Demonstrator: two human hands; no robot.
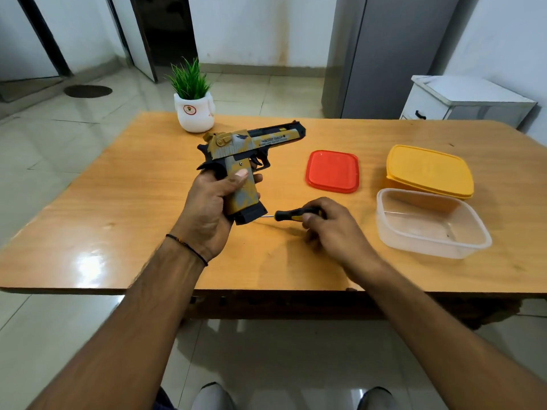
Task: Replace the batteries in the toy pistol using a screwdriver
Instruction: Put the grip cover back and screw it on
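Yellow-and-grey plastic toy pistol (251, 141) gripped in left hand (207, 208); black-and-yellow screwdriver (291, 216) clasped in right hand (337, 229), lying level, tip leftward at its base.

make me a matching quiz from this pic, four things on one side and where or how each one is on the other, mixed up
1 toy pistol
2 screwdriver
3 red lid
4 clear tub

A held in the right hand
B lying flat on the table
C held in the left hand
D open, beside the yellow box

Pairs: 1-C, 2-A, 3-B, 4-D
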